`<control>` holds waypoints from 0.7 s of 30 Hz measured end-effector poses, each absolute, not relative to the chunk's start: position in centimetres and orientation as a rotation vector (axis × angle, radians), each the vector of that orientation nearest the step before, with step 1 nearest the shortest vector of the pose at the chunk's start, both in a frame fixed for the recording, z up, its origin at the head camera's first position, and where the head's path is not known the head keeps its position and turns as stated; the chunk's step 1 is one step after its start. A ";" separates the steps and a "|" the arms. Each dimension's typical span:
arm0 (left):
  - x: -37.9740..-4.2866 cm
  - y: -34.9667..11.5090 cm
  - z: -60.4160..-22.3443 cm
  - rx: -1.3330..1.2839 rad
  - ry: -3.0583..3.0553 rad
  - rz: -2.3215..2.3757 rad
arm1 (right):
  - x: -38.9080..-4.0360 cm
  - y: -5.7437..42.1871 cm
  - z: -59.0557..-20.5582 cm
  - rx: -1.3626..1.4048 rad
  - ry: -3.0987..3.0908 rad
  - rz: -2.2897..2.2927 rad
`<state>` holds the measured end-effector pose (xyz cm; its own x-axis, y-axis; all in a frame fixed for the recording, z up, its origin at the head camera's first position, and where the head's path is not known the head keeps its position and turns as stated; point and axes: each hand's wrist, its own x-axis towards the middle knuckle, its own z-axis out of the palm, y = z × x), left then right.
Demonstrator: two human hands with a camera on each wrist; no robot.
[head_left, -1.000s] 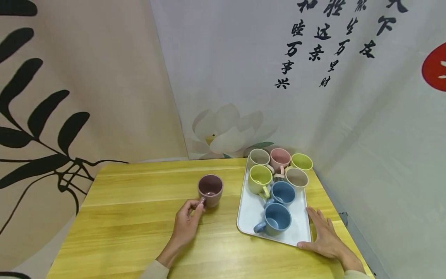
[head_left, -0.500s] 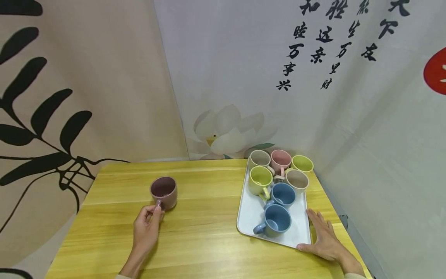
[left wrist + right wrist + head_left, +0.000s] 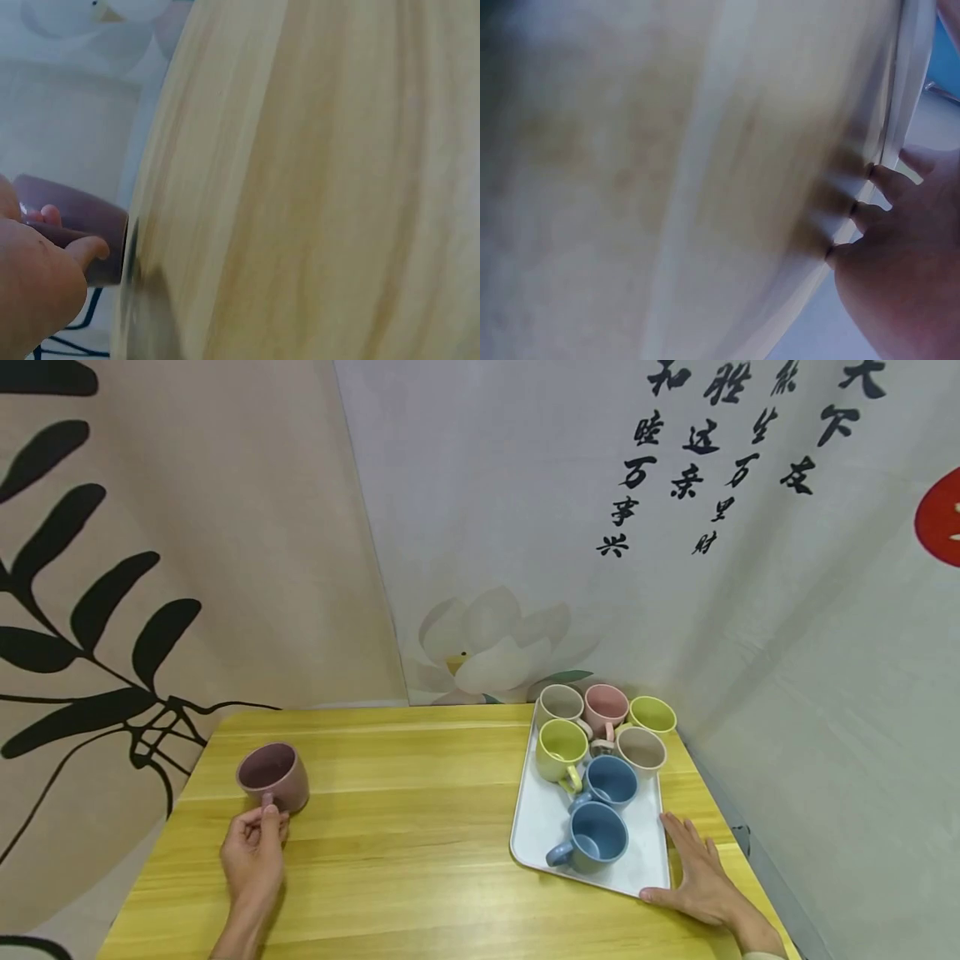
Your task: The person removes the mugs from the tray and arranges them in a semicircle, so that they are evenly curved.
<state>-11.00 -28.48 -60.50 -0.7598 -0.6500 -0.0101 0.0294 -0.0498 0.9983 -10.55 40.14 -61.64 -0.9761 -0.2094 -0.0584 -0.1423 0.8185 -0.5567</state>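
Partly cut off at the forearm, the right hand (image 3: pixel 697 881) lies open, fingers spread, beside the near right corner of a white tray (image 3: pixel 528 839), with the thumb at its raised rim; the right wrist view is badly blurred. Opposite, the left hand (image 3: pixel 253 858) pinches the handle of a glossy purple mug (image 3: pixel 291 787), mostly covering that handle. The mug stands roughly upright over the table's left part, well apart from the tray; whether its base meets the striped yellow wood of the table (image 3: pixel 405 860) is hard to tell. On the smooth, round-cornered tray, two rounded blue mugs (image 3: pixel 597 839) sit nearest. Behind them crowd two yellow-green mugs (image 3: pixel 561 745), two greyish-beige mugs (image 3: pixel 641 750) and a pink mug (image 3: pixel 606 703), overlapping one another. Farthest hangs a creased, printed backdrop (image 3: pixel 487 468).
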 end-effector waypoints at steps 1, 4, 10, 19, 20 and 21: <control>-11.0 -28.7 -60.5 0.669 -1.735 -1.854 | -10.5 40.1 -61.7 -0.276 2.881 -0.868; -11.0 -29.0 -60.5 0.700 -1.675 -1.835 | -10.5 40.1 -61.7 -0.266 2.872 -0.867; -11.1 -29.4 -60.6 0.762 -1.603 -1.737 | -10.5 40.1 -61.6 -0.265 2.867 -0.874; -11.1 -29.6 -61.1 0.857 -1.496 -1.652 | -10.5 40.1 -61.6 -0.277 2.877 -0.869; -11.1 -29.6 -61.2 0.878 -1.491 -1.639 | -10.5 40.1 -61.6 -0.277 2.876 -0.870; -11.0 -29.6 -61.2 0.902 -1.490 -1.623 | -10.5 40.1 -61.6 -0.275 2.875 -0.870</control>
<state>-11.01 -29.55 -61.22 -0.4764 -0.8791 -0.0138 0.0613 -0.0489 0.9969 -10.52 40.14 -61.62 -0.9756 -0.2093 -0.0670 -0.1371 0.8178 -0.5589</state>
